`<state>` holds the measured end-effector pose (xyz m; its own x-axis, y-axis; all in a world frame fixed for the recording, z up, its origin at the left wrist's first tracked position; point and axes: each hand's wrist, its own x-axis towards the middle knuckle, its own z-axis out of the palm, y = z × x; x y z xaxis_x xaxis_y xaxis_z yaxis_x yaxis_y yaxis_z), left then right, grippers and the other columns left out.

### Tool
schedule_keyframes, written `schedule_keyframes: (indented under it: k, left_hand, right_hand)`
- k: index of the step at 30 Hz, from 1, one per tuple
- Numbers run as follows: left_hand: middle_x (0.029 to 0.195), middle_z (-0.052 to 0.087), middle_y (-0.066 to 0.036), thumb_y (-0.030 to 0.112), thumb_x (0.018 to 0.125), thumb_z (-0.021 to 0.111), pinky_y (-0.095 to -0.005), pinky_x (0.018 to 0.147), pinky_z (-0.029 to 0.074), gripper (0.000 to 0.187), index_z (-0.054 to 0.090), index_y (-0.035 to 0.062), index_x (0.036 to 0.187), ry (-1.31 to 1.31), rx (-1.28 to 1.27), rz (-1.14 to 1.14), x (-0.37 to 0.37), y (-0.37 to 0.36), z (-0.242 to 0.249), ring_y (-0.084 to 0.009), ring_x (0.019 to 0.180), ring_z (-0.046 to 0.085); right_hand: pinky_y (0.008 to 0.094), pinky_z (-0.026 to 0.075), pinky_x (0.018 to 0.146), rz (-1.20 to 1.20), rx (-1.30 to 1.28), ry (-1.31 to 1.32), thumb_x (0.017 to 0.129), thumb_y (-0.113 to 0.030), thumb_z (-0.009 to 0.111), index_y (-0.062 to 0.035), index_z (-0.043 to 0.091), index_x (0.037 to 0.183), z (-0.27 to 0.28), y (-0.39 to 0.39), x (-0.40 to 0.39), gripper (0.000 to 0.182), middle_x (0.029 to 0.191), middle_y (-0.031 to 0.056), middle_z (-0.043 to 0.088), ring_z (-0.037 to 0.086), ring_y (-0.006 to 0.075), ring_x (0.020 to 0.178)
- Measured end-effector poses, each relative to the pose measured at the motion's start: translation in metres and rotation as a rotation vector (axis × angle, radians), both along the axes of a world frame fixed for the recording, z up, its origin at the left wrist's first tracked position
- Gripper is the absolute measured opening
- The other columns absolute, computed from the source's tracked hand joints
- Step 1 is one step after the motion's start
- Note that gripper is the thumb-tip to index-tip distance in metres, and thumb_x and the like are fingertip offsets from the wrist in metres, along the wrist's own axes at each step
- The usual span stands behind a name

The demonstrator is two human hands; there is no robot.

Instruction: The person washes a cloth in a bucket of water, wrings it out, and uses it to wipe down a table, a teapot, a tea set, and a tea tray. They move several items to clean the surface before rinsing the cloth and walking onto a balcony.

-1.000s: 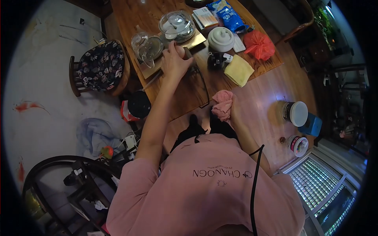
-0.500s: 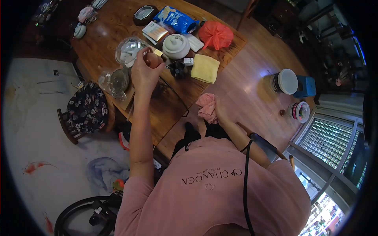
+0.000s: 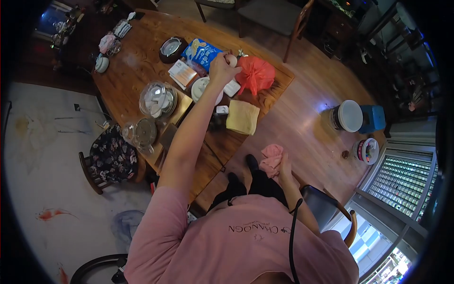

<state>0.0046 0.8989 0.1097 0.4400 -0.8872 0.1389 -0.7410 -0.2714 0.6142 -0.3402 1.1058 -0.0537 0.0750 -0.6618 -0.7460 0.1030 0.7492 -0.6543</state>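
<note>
My left hand [image 3: 221, 72] is stretched over the far part of the wooden table, its fingers closed around a small cup [image 3: 231, 60]. It is between a blue snack bag [image 3: 201, 53] and a knotted red plastic bag [image 3: 257, 75]. Under my left forearm, a white lidded pot [image 3: 200, 88] is partly covered. Low beside the table edge, my right hand [image 3: 285, 169] grips a crumpled pink cloth [image 3: 271, 160]. A folded yellow cloth [image 3: 242, 117] lies on the table edge, with a small white box [image 3: 222, 110] beside it.
On the wooden table [image 3: 135, 71] stand a glass bowl with white pieces [image 3: 158, 99], a glass teapot [image 3: 143, 132], a round dark-rimmed dish [image 3: 171, 47] and a small card box [image 3: 182, 74]. A chair [image 3: 113, 156] is at the left. Buckets [image 3: 349, 116] stand on the floor to the right.
My left hand has carried the small cup away from the glass bowl, rightward and farther across the table, near the red bag. My right hand still holds the pink cloth; the view has shifted.
</note>
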Motion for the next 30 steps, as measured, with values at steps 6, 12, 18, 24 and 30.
schedule_keyframes:
  k: [6,12,18,24,30]
  left_hand:
    - [0.102,0.067,-0.017,0.028,0.055,0.089,-0.0409,0.082,0.053,0.065,0.060,0.0035,0.108,-0.068,-0.021,0.067,0.053,-0.114,-0.062,-0.0343,0.095,0.065]
    - [0.108,0.067,-0.017,0.039,0.058,0.088,-0.0416,0.089,0.051,0.072,0.060,0.0045,0.114,-0.186,0.118,0.100,0.078,-0.166,-0.112,-0.0334,0.102,0.064]
    - [0.119,0.062,-0.020,0.050,0.059,0.086,-0.0432,0.095,0.048,0.081,0.058,0.0037,0.120,-0.226,0.361,0.231,0.081,-0.177,-0.120,-0.0366,0.111,0.060]
    - [0.122,0.059,-0.025,0.060,0.068,0.077,-0.0449,0.095,0.048,0.089,0.053,-0.0009,0.128,-0.362,0.267,-0.134,0.101,-0.171,-0.087,-0.0411,0.116,0.056]
    - [0.119,0.064,-0.018,0.050,0.071,0.081,-0.0424,0.088,0.052,0.079,0.055,0.0027,0.128,-0.164,0.402,-0.422,0.150,-0.023,0.073,-0.0322,0.109,0.062]
  right_hand:
    - [0.0324,0.049,0.084,-0.239,0.036,-0.049,0.098,-0.044,0.041,0.0057,0.059,0.117,-0.030,0.017,-0.027,0.057,0.108,0.0148,0.064,0.061,0.0233,0.098]
    - [0.0330,0.051,0.086,-0.275,0.165,0.200,0.097,-0.047,0.041,0.0002,0.060,0.118,-0.002,0.028,-0.040,0.055,0.112,0.0131,0.064,0.064,0.0229,0.100]
    - [0.0331,0.052,0.086,-0.284,0.139,0.178,0.097,-0.046,0.041,-0.0004,0.059,0.120,-0.031,0.034,-0.042,0.054,0.113,0.0127,0.063,0.064,0.0227,0.101]
    - [0.0339,0.049,0.087,-0.330,0.165,0.025,0.097,-0.046,0.044,0.0012,0.058,0.122,-0.033,0.013,-0.032,0.055,0.113,0.0140,0.063,0.061,0.0248,0.103]
    - [0.0361,0.057,0.073,0.093,0.304,-0.201,0.095,-0.053,0.037,-0.0066,0.050,0.131,0.017,-0.010,-0.019,0.060,0.110,0.0115,0.064,0.065,0.0244,0.096]
